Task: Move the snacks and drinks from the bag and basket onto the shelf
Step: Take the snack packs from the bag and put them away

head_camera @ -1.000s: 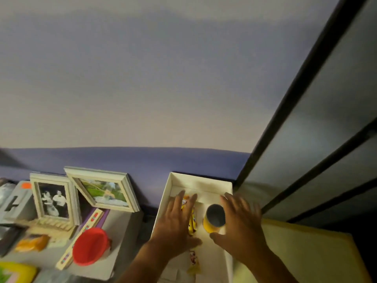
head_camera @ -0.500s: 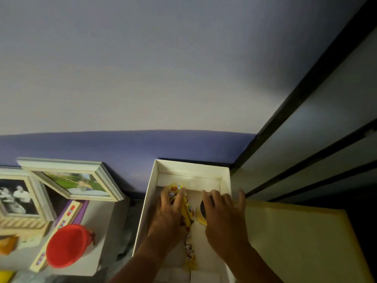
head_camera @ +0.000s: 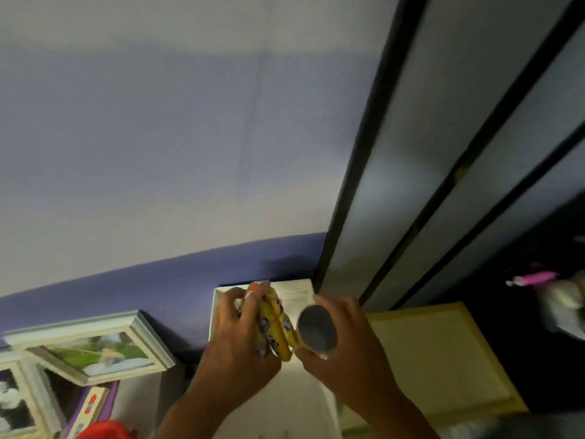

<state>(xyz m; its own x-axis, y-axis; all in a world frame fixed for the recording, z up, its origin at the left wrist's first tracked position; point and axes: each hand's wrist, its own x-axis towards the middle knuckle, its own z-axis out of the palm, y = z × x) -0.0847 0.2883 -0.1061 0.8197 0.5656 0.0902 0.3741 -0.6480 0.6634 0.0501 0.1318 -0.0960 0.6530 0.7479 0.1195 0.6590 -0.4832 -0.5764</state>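
My left hand [head_camera: 240, 337] is closed around a bunch of yellow snack packets [head_camera: 275, 327] and holds them above a white open-topped basket [head_camera: 297, 293]. My right hand [head_camera: 345, 350] grips a yellow can [head_camera: 316, 332] with a dark grey top, just right of the packets. Both hands are lifted over the basket, whose inside is mostly hidden behind them. The dark shelf unit [head_camera: 474, 172] with black uprights rises at the right.
A pale yellow board [head_camera: 427, 359] lies right of the basket. Picture frames [head_camera: 95, 343], a patterned strip [head_camera: 88, 410] and a red round object [head_camera: 104, 432] sit on the surface at the left. A pink item [head_camera: 535, 277] lies in the dark shelf compartment at far right.
Both hands lay flat in the basket before; now they have closed on the packets and the can and lifted them. The view has swung to the right.
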